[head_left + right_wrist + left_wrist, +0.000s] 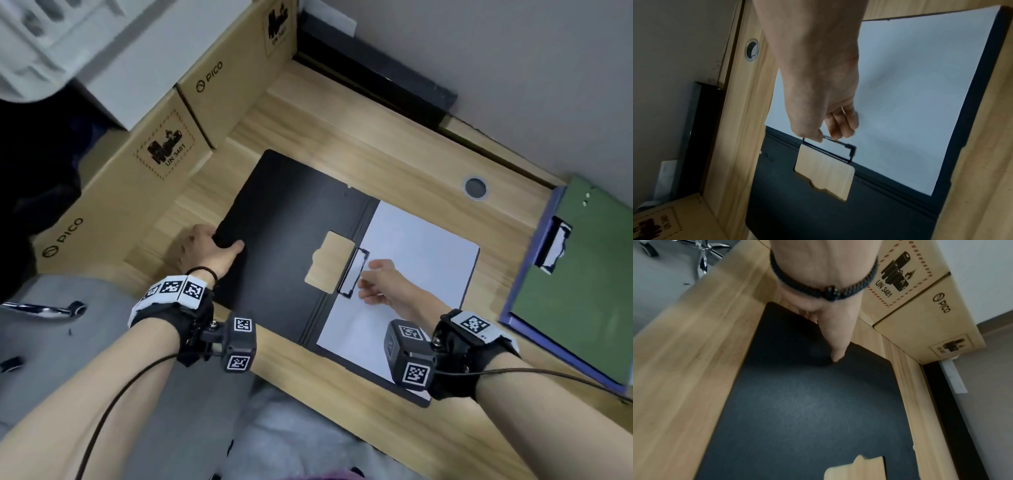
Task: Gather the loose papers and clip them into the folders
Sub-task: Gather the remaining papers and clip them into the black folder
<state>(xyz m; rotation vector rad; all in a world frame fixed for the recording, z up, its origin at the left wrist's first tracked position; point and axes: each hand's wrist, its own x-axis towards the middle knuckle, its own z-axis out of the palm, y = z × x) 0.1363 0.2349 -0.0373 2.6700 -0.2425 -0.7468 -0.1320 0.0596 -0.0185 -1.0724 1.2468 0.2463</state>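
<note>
The black folder (291, 222) lies open mid-frame on the surface (394, 161): stiff, light, best gripped at its edge, where the left hand (205, 246) curls. White papers (418, 260), thin and slippery, lie right; the right hand (376, 281) pinches the wire clip (354, 274).

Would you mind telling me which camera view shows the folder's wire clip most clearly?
The right wrist view: the wire clip fills the frame's middle, with the right hand touching its bar over the white paper. The head view shows it smaller; the left wrist view shows only the black cover, no clip.
</note>
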